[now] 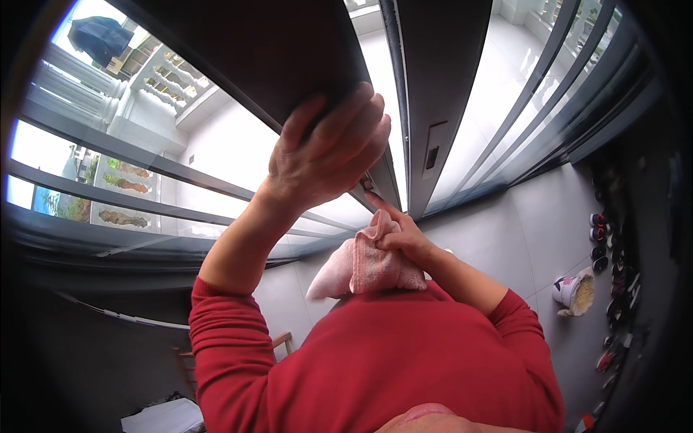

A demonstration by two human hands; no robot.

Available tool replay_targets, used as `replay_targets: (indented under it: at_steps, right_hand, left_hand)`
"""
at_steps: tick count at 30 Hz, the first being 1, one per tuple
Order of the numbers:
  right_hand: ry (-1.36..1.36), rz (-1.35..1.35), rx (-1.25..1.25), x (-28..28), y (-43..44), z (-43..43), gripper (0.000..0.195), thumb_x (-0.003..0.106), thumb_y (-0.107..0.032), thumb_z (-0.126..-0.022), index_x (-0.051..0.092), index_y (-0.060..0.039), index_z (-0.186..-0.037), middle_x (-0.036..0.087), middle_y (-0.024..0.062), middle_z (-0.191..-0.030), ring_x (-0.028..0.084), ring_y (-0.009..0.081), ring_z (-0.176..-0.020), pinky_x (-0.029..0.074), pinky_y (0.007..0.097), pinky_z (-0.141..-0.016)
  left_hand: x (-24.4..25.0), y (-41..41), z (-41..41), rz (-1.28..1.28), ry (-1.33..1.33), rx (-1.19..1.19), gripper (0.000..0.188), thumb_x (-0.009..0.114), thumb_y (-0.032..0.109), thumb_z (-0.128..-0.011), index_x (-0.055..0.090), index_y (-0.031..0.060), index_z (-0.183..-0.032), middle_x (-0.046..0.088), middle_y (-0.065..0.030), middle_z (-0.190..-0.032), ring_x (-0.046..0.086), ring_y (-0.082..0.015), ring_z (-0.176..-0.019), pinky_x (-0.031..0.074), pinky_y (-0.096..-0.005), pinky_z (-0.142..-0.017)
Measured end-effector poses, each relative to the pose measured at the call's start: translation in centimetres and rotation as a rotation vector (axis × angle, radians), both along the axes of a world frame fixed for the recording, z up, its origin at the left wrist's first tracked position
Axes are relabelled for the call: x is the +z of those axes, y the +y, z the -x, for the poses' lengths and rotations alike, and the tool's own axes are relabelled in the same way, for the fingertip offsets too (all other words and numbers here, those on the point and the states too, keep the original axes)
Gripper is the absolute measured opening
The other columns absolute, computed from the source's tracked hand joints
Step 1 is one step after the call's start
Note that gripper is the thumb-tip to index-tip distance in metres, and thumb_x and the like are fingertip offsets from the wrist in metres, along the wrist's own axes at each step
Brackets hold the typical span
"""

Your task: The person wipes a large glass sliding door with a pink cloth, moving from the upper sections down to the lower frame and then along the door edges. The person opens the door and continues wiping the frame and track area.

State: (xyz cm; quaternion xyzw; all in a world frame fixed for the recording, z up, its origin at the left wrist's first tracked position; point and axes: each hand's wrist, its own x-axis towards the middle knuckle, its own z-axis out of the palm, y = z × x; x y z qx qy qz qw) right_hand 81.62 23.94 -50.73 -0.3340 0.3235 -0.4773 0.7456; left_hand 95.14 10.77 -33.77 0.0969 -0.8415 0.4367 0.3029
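Observation:
A dark door panel (303, 48) with a recessed latch plate (370, 183) stands before me, slightly apart from a second dark panel (441, 70) that has its own recessed plate (431, 151). My left hand (330, 140) lies on the face of the first panel, its fingers bent and partly in shadow. Below it, my right hand (406, 235) holds a bunched pink terry cloth (373, 260) between thumb and fingers. The index finger of that hand points up and reaches the edge of the latch plate. The cloth hangs in front of my red top.
Glass panes with dark bars (216, 189) flank the panels. Rows of shoes (598, 235) line the floor at the right, near a white container with a yellowish lining (574, 292). A wooden chair (281, 341) and a white sheet-like item (162, 417) are at the lower left.

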Motion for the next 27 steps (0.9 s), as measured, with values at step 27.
replay_targets:
  at_steps: [27]
  right_hand:
    - [-0.485, -0.088, -0.053, 2.2, 1.1, -1.3, 0.109, 0.062, -0.008, -0.073, -0.003, -0.0095, -0.161, 0.051, 0.0047, -0.103, 0.053, 0.0167, -0.099, 0.04, 0.0291, -0.098]
  left_hand:
    - [0.1, 1.1, 1.6, -0.02, 0.048, 0.044, 0.017, 0.068, 0.026, -0.085, 0.072, 0.0323, -0.1, 0.065, 0.007, -0.117, 0.055, -0.0165, -0.124, 0.023, -0.0437, -0.115]
